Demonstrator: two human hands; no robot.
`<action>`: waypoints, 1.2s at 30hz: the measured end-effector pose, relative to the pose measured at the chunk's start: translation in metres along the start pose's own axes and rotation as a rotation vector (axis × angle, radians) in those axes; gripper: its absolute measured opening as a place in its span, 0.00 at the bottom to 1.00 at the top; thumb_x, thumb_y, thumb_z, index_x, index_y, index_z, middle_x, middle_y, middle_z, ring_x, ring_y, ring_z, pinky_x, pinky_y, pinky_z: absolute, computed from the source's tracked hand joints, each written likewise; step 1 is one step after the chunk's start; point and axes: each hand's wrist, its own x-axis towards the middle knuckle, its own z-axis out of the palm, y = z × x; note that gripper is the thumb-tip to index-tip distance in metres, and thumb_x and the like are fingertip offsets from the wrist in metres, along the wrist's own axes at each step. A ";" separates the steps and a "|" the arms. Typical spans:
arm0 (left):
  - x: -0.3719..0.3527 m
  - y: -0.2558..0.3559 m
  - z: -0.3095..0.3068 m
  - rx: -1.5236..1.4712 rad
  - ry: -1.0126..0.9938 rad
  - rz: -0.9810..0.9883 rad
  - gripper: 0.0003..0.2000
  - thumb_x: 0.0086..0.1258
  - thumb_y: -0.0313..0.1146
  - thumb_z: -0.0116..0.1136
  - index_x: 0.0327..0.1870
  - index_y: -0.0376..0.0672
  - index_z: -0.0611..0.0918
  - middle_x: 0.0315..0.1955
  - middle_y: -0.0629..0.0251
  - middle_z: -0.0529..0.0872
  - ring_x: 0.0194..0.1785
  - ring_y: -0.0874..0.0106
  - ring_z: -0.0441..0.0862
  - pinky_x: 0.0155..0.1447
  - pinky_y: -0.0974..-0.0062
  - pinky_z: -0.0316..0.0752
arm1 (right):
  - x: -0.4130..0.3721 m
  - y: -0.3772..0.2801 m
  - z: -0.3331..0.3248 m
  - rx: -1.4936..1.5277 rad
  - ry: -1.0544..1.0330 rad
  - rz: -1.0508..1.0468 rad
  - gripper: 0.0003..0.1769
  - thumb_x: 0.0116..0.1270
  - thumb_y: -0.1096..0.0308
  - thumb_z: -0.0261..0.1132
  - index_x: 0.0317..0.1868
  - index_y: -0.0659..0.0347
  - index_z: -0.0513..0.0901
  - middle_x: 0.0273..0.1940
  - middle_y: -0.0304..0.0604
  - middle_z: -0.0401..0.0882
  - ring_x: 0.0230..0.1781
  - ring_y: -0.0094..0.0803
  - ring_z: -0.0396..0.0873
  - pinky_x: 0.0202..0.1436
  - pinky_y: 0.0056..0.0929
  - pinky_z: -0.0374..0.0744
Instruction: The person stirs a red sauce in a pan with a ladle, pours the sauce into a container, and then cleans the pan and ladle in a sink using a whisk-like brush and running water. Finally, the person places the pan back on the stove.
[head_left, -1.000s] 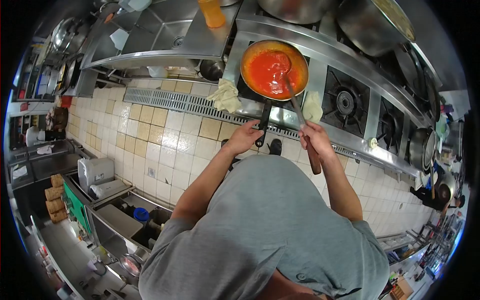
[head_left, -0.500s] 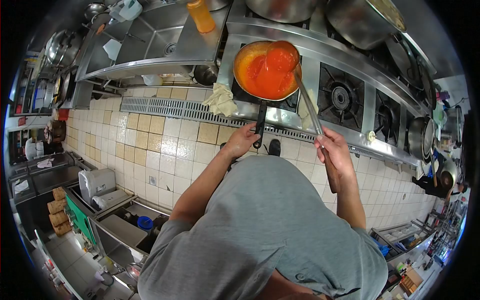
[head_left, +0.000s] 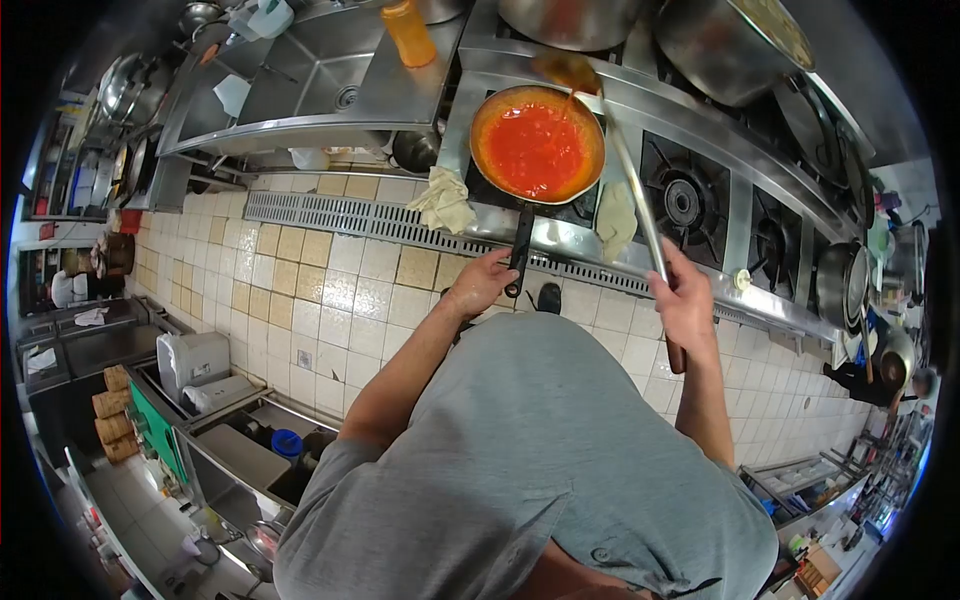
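Observation:
A frying pan [head_left: 536, 148] with bright red sauce sits over a burner at the front of the stove. My left hand [head_left: 482, 284] is closed at the end of its black handle [head_left: 521, 252], fingertips against the side. My right hand [head_left: 684, 305] is wrapped round a long ladle [head_left: 638, 184] with a metal shaft and a brown grip. Beyond the pan's far right rim, the ladle's bowl [head_left: 567, 73] is blurred by motion, and a thin stream of red sauce runs from it into the pan.
A folded cloth [head_left: 615, 222] lies right of the pan, a crumpled cloth [head_left: 442, 200] left of it. Large pots [head_left: 715, 55] stand along the back. An orange squeeze bottle [head_left: 408, 35] stands beside the sink [head_left: 310, 75]. A bare burner [head_left: 683, 200] is to the right.
My right hand has shifted slightly right, and the ladle's bowl has gone from over the pan, full of sauce, to beyond its far rim. My left hand stays at the pan handle.

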 end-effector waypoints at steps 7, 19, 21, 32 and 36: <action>0.003 -0.007 -0.002 0.010 -0.020 0.015 0.25 0.76 0.27 0.60 0.72 0.37 0.72 0.39 0.64 0.90 0.40 0.80 0.82 0.45 0.80 0.76 | 0.064 0.064 0.073 -0.112 -0.080 -0.127 0.21 0.70 0.72 0.64 0.63 0.63 0.81 0.29 0.47 0.81 0.27 0.30 0.78 0.36 0.32 0.79; -0.001 -0.008 -0.006 -0.002 0.024 0.011 0.26 0.76 0.30 0.62 0.72 0.37 0.72 0.43 0.64 0.88 0.41 0.80 0.82 0.42 0.78 0.76 | 0.033 0.072 0.054 1.350 -0.641 0.595 0.22 0.80 0.64 0.57 0.66 0.69 0.73 0.35 0.34 0.75 0.20 0.15 0.66 0.21 0.16 0.64; -0.001 -0.009 -0.011 0.058 0.057 0.019 0.25 0.74 0.30 0.64 0.70 0.36 0.74 0.44 0.57 0.89 0.46 0.72 0.84 0.54 0.75 0.78 | 0.021 0.054 0.038 1.160 -0.587 0.539 0.21 0.79 0.64 0.57 0.65 0.69 0.75 0.34 0.35 0.76 0.20 0.15 0.66 0.21 0.16 0.64; 0.088 -0.042 -0.113 1.214 0.501 0.118 0.33 0.75 0.35 0.52 0.81 0.45 0.60 0.82 0.54 0.57 0.84 0.60 0.53 0.83 0.47 0.50 | -0.003 0.019 0.030 0.705 -0.270 0.418 0.20 0.73 0.70 0.61 0.62 0.73 0.77 0.31 0.38 0.77 0.19 0.20 0.68 0.22 0.19 0.65; 0.126 -0.008 -0.141 1.417 0.382 0.120 0.31 0.77 0.36 0.44 0.82 0.48 0.59 0.83 0.61 0.53 0.85 0.64 0.49 0.83 0.40 0.44 | -0.015 0.026 0.039 0.681 -0.253 0.417 0.24 0.74 0.70 0.60 0.66 0.72 0.75 0.30 0.37 0.76 0.18 0.19 0.66 0.21 0.17 0.64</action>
